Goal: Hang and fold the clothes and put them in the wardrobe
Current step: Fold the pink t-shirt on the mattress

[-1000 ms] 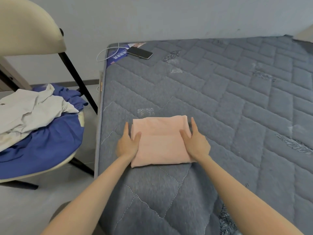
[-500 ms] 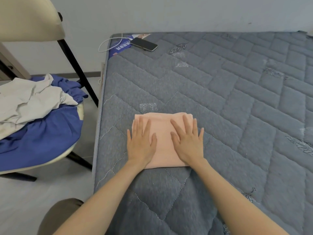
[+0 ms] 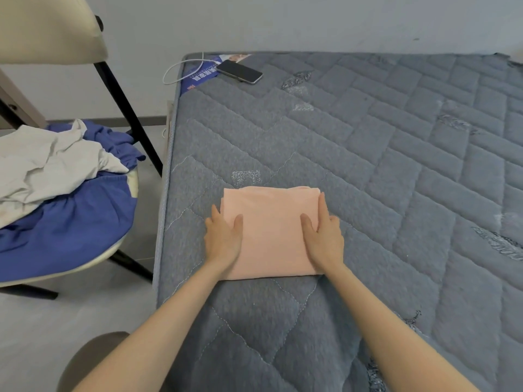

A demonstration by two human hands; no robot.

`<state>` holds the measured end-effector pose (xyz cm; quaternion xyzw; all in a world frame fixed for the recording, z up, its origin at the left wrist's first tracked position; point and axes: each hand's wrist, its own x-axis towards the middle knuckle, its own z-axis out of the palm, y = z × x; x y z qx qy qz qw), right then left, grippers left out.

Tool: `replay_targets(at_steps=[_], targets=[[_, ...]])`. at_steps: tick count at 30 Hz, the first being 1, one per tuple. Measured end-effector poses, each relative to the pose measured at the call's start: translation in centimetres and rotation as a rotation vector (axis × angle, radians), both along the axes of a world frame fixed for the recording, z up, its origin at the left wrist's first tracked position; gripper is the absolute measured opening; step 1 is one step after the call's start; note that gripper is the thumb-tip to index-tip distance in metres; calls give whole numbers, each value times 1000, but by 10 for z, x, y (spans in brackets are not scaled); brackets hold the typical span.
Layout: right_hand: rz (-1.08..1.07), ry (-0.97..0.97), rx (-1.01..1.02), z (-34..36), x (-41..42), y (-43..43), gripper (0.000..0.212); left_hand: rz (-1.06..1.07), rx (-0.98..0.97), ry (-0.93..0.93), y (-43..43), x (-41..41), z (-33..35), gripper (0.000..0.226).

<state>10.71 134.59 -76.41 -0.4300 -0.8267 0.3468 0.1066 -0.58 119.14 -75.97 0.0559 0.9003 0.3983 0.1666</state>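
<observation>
1. Folded peach cloth point(image 3: 271, 233): one piece, lying flat on the gray quilted mattress point(image 3: 396, 165), near its left edge and toward its near end. It forms a nearly square rectangle, slightly wider from left to right than from near to far. Its side edges run parallel to the left edge of the mattress. Layered fold edges show at its far right corner.
2. Left hand point(image 3: 223, 239): it rests at the left edge of the cloth. The thumb lies flat on top of the fabric, and the fingers point(image 3: 215, 212) are straight and close together, pointing away from the person along that edge. Whether their tips slip under the cloth cannot be told.
3. Right hand point(image 3: 325, 236): it mirrors the left at the right edge, with the thumb on top of the cloth and straight fingers point(image 3: 322, 200) laid along the side.
4. Two bare forearms reach in from the bottom of the view.
5. Phone point(image 3: 239, 71): one, dark, lying at the far left corner of the mattress, with one white cable point(image 3: 184, 66) looping off the corner.
6. Chair point(image 3: 51, 24): one, cream with black legs, standing left of the mattress. Its seat carries two crumpled garments, a white garment point(image 3: 48, 162) lying on top of a blue garment point(image 3: 65, 222).
</observation>
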Motion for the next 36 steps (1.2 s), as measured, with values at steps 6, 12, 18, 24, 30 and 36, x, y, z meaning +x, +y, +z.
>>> replay_targets(at_steps=[6,12,18,24,30,36], targets=[[-100,53,-240,11,-5,14,54,113,194,-172,3,-16,-3,41],[-101,200,-287,35,-15,7,41,105,334,-125,-14,-25,18,23],[24,307,-293,78,-44,-27,39,151,391,1,-61,-37,70,21],[194,405,-338,120,-86,-99,37,298,404,121,-152,-51,118,23],[403,425,-425,144,-120,-209,35,528,400,241,-274,-38,149,21],[627,391,-506,151,-140,-337,34,759,407,275,-404,-10,151,19]])
